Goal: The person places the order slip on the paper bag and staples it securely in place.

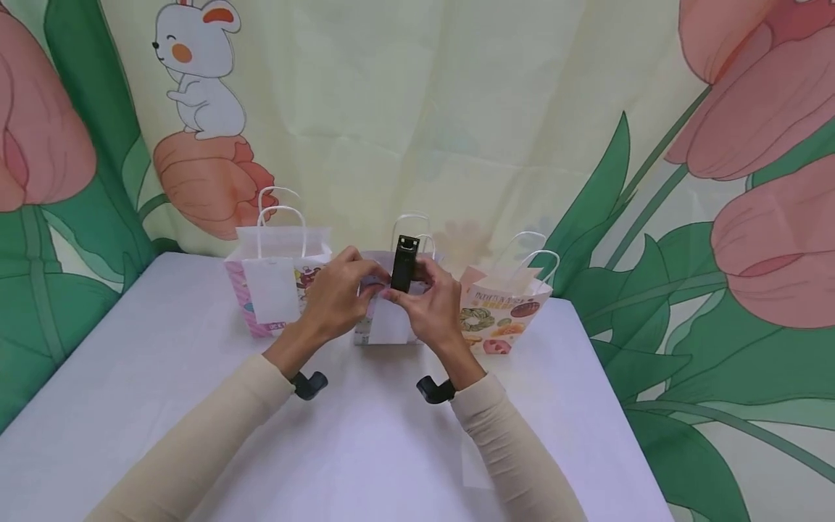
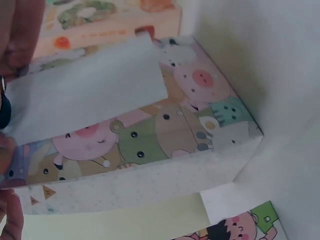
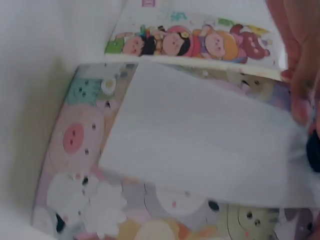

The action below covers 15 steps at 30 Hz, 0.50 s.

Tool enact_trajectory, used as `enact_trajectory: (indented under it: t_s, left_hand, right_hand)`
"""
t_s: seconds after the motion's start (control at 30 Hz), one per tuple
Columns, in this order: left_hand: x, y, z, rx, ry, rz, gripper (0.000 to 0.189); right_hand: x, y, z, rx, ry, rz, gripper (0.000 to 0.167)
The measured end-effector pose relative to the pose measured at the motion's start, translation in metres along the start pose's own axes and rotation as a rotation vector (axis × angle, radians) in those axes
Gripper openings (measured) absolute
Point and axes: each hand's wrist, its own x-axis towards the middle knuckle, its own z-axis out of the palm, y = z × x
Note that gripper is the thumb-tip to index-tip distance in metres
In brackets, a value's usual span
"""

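Observation:
At the table's middle stands a paper gift bag (image 2: 145, 142) printed with cartoon animals. A blank white sheet of paper (image 3: 200, 140) lies against its front, its top end reaching the bag's rim. My right hand (image 1: 435, 303) grips a black stapler (image 1: 404, 264), which stands end-on over that rim. From the other side, my left hand (image 1: 334, 293) pinches the paper and bag edge right beside the stapler. Fingers of both hands hide the top of the sheet. Only a dark bit of the stapler shows at the edge of each wrist view.
To the left stands a pink-patterned bag (image 1: 248, 297) with a white paper (image 1: 270, 290) on its front. A peach bag (image 1: 496, 322) with food pictures leans at the right. A pale sheet (image 1: 476, 464) lies on the white table (image 1: 365, 449) near my right forearm. Behind hangs a printed curtain (image 1: 496, 109).

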Motion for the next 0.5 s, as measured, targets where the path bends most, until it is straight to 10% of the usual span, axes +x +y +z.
enact_trajectory:
  t_s: [0.5]
  left_hand:
    - [-0.0019, -0.004, 0.0011, -0.016, 0.011, -0.025, 0.019]
  right_hand:
    - [0.004, -0.01, -0.0099, -0.064, -0.18, 0.097, 0.069]
